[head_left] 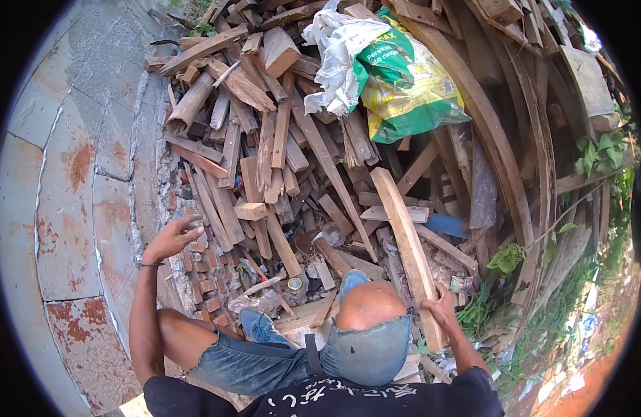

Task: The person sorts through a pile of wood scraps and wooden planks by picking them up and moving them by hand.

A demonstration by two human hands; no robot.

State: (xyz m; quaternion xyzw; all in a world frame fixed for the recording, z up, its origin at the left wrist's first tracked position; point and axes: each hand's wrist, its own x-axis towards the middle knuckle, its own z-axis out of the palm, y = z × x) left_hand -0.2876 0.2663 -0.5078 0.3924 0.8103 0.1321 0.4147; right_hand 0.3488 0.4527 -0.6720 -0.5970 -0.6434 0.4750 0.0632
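On the right, my right hand grips the lower part of a long squared wooden beam, which slants up and to the left over the wood pile. Nothing is in my left hand, raised at the left with its fingers apart, above the edge of the broken bricks. Short offcuts and split pieces of wood lie heaped in front of me. A small block rests on the heap between my two hands.
A white, green and yellow sack lies on top of the pile. Long curved planks stand along the right. Leafy plants grow beside them. Rusty grey panels cover the left side. A round can lies near my feet.
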